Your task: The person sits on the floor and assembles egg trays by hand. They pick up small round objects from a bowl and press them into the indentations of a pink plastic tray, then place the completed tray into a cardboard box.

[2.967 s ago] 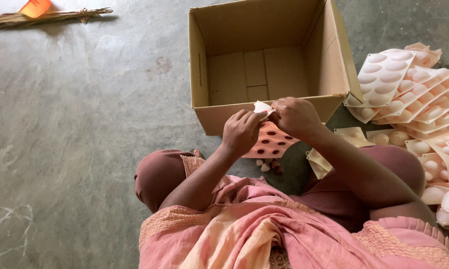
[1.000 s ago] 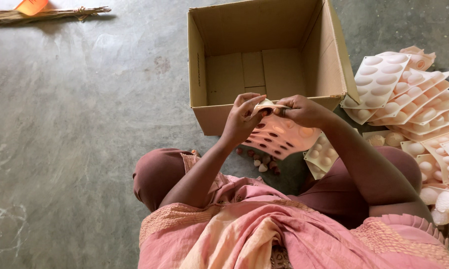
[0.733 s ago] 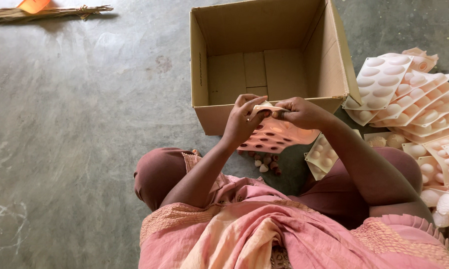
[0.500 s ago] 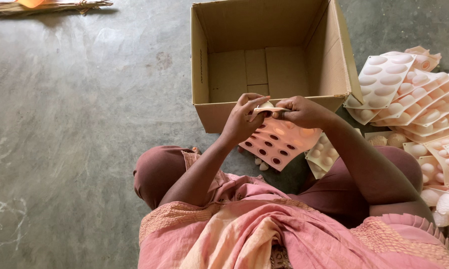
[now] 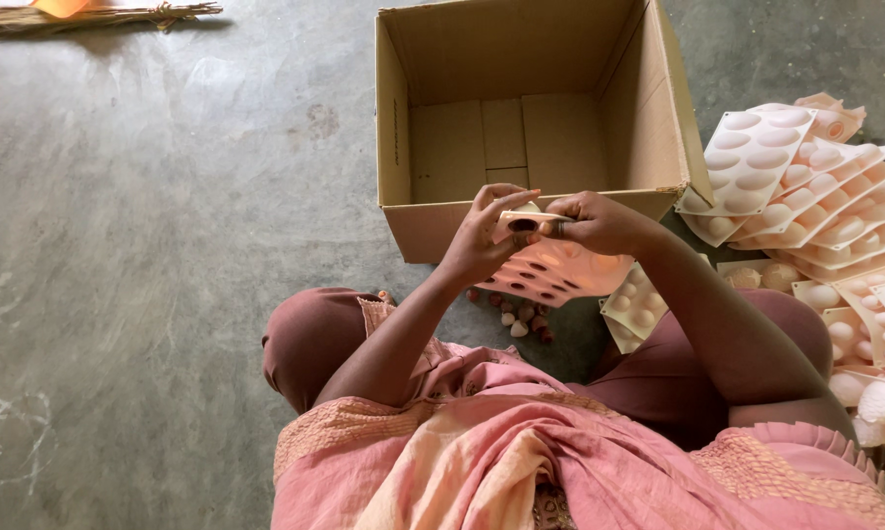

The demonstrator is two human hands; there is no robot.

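- Soft, even daylight fills the scene; nothing is dim.
- A pale glare patch lies on the concrete floor [image 5: 207,74] toward its top left corner.
- The cardboard box [image 5: 521,118] holds shade along its inner left wall.
- Focus is sharp throughout, with slight wide-angle bending at the edges.
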